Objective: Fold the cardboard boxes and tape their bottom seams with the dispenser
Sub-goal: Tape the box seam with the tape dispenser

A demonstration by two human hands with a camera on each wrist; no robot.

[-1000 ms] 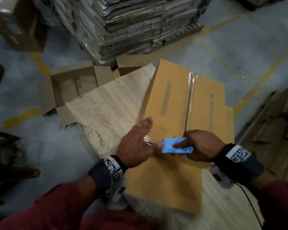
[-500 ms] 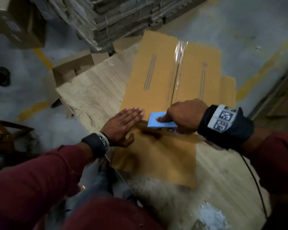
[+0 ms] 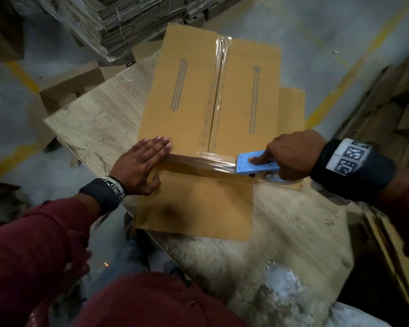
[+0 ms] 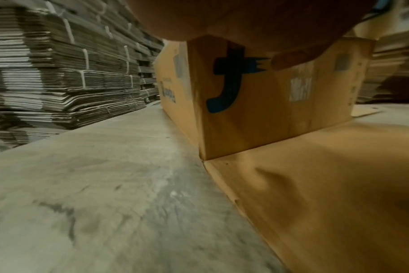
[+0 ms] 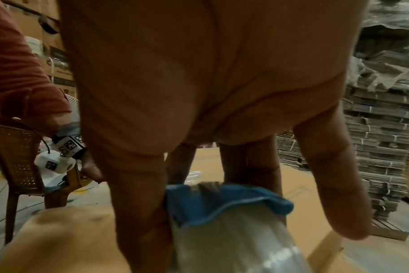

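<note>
A folded cardboard box stands bottom-up on the wooden table, clear tape along its centre seam. My left hand lies flat with straight fingers on the box's near left edge, holding down the tape end. My right hand grips the blue tape dispenser at the near right edge, forefinger on its top. A strip of clear tape stretches between the two hands along the near edge. The right wrist view shows my fingers around the dispenser and its tape roll.
Tall stacks of bundled flat cardboard stand behind the table, also at left. An open box lies on the floor at left. Flat cardboard piles up on the right. A brown chair stands behind my left arm.
My right hand has drawn the dispenser rightward along the box's near edge, laying out a strip of tape. My left hand has stayed flat at the left end.
</note>
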